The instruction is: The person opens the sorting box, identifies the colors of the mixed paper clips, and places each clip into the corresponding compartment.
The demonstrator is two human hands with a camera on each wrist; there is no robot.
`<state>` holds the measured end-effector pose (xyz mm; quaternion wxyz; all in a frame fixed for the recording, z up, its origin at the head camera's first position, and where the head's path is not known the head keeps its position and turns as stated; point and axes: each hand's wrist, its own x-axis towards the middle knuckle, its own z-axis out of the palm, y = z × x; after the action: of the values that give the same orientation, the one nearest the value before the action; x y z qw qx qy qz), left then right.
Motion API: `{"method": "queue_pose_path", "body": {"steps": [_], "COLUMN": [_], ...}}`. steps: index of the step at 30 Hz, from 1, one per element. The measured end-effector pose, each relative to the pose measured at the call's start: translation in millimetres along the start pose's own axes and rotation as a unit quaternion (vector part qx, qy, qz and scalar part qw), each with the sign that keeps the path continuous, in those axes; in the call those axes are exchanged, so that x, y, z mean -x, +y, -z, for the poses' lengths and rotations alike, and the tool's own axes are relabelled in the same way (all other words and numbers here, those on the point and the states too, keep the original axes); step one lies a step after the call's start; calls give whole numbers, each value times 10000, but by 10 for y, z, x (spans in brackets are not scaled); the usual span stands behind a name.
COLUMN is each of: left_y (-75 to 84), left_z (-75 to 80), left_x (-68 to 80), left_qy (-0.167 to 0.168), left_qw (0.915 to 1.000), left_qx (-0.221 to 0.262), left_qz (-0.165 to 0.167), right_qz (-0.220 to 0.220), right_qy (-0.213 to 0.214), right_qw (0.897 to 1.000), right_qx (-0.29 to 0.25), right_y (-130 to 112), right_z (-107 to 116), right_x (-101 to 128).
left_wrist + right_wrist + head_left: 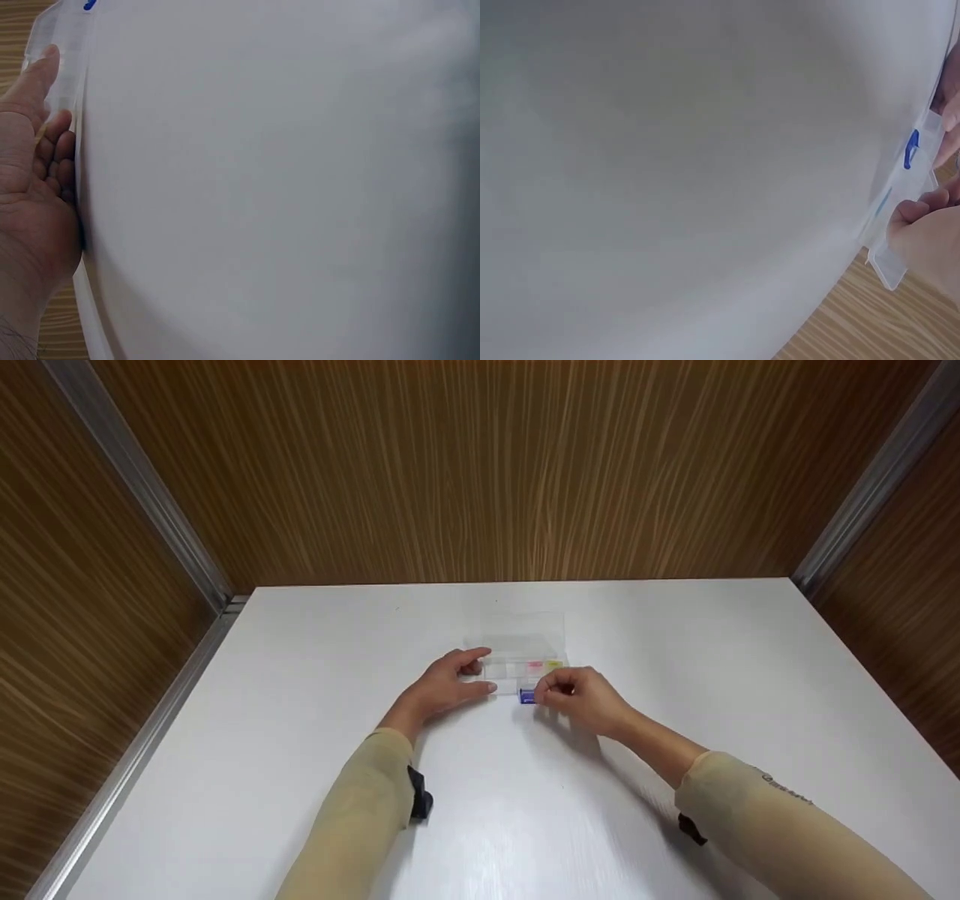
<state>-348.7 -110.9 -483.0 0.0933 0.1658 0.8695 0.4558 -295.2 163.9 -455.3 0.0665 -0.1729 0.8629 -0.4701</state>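
Observation:
A clear plastic compartment box (pixel 506 687) lies on the white table with its transparent lid (pixel 523 631) raised at the back. My left hand (pixel 450 679) grips the box's left end, thumb at the front corner and index finger along the far side; the left wrist view shows the hand (pixel 37 165) against the box too. At the box's front edge my right hand (pixel 589 701) pinches a small blue piece (pixel 527 696), its fingertips covering the right end. The right wrist view shows the blue piece (pixel 911 149) at the front wall. Pink (pixel 535 666) and yellow (pixel 554 665) pieces sit in the rear compartments.
The white table (pixel 337 660) extends around the box. Wood-grain panels (pixel 510 472) stand behind and at both sides, with metal rails (pixel 142 502) at the corners. In the right wrist view a light blue strip (pixel 883 202) shows near the right fingers.

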Motion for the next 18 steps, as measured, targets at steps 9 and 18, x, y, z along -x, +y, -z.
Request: {"method": "queue_pose_path", "body": {"steps": [9,18], "left_y": [1,-8], "left_z": [2,2], "left_x": [4,4], "left_qy": [12,27], "left_qw": [10000,9999], "left_qx": [70,110], "left_qz": [-46,57], "right_qz": [-69,-368], "right_qy": [501,685], "right_qw": [9986,9965], "right_qx": [172,310], "right_y": [-40,-9], "right_z": [96,142], "right_x": [-145,-270]}}
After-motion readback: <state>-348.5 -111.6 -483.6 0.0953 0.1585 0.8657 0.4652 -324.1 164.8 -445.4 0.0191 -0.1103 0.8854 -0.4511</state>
